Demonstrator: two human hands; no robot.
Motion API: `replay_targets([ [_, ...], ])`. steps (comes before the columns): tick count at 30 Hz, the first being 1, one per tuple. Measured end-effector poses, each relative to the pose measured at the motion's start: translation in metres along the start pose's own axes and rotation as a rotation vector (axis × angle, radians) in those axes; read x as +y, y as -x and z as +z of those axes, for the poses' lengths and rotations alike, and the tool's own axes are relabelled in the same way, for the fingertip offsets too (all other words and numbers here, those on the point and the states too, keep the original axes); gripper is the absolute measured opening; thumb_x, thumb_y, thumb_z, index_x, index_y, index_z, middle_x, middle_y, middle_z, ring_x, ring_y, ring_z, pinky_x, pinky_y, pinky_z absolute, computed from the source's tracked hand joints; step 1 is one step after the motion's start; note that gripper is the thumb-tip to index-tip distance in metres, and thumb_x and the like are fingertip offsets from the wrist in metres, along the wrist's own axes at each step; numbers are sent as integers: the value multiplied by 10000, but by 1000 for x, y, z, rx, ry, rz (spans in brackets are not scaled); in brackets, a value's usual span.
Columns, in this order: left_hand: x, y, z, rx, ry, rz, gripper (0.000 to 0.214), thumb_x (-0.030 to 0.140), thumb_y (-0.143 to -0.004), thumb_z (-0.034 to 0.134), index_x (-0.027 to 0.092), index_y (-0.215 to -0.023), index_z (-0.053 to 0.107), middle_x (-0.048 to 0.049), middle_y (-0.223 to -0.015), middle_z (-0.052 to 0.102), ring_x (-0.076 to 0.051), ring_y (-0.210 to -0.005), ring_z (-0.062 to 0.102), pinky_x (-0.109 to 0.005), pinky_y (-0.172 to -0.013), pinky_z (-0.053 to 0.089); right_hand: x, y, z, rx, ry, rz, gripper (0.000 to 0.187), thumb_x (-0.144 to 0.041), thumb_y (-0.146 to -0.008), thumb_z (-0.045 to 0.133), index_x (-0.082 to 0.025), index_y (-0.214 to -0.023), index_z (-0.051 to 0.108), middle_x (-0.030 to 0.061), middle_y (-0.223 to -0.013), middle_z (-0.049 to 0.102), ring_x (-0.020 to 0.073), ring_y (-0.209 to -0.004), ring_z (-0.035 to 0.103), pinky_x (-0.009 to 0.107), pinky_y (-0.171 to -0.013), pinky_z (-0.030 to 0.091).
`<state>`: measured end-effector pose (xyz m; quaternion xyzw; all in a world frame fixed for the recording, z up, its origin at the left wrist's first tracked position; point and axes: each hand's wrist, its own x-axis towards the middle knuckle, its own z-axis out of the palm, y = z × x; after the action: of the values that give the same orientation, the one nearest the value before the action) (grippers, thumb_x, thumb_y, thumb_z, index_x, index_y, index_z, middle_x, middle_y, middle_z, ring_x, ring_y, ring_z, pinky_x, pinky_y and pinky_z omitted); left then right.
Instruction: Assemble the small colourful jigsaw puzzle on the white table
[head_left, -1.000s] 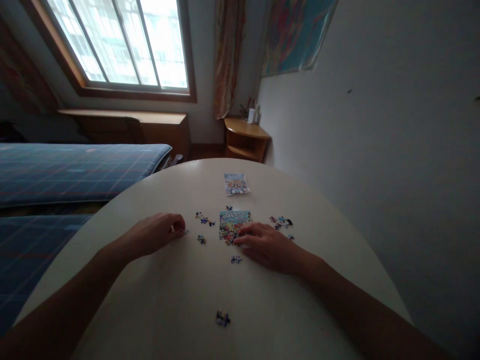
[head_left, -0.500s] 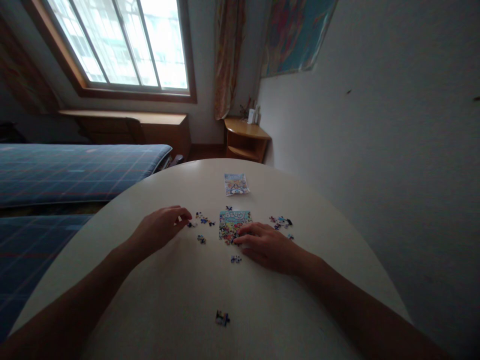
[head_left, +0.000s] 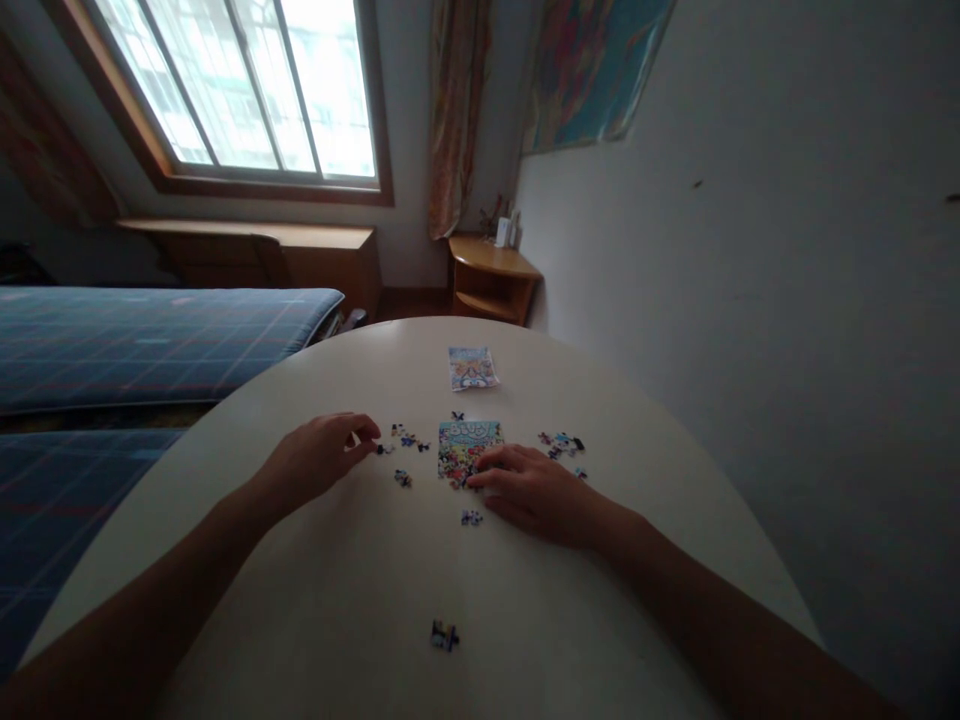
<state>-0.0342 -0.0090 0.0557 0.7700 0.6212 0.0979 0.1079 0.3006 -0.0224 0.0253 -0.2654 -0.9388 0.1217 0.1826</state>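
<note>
A nearly square jigsaw puzzle (head_left: 466,447), pale blue lettering above a crowded colourful picture, lies on the white round table (head_left: 337,620). My right hand (head_left: 529,492) rests over its lower right corner, fingers stretched and slightly apart, covering part of that edge. My left hand (head_left: 319,458) is to the left, thumb and forefinger curved with a small gap between their tips. Those tips are right beside a loose puzzle piece (head_left: 384,449); whether they touch it is too small to tell. More loose pieces (head_left: 409,440) lie between that hand and the puzzle.
Right of the puzzle is another group of pieces (head_left: 561,444). Single pieces or small clumps lie below it (head_left: 471,518), above it (head_left: 457,416) and near me (head_left: 445,635). A printed picture sheet (head_left: 472,369) lies farther back. A plaid mattress (head_left: 150,345) stands left of the table.
My left fingertips have drawn back slightly to the left, and the piece beside them shows more clearly. My right hand stays in place on the puzzle.
</note>
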Motion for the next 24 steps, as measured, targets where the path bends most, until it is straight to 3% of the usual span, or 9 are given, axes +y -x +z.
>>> replay_targets([
  [6,7,3,1,41,-23,9,328,453,-863,500,254,-1058,674,-56,-1161,682,-243,-935,668,-369,-845,494,1,0,0,-2,-9,1,276,-275,-969,546,-262,-1238,605,88,-1283,592,207,-1175,555,429,-1002,451],
  [11,6,2,3,-9,-51,-8,380,399,-916,374,230,-1087,668,-73,-1122,707,-238,-919,684,-359,-833,504,-3,-2,-5,-16,-29,10,276,-243,-958,558,-240,-1228,615,100,-1295,591,215,-1195,549,436,-1011,452],
  [24,5,2,4,24,-160,29,407,364,-933,340,211,-1100,678,-77,-1175,696,-271,-923,696,-400,-833,514,-1,-2,-1,-3,-10,-23,265,-256,-963,558,-237,-1223,608,93,-1294,595,204,-1208,548,429,-1024,454],
])
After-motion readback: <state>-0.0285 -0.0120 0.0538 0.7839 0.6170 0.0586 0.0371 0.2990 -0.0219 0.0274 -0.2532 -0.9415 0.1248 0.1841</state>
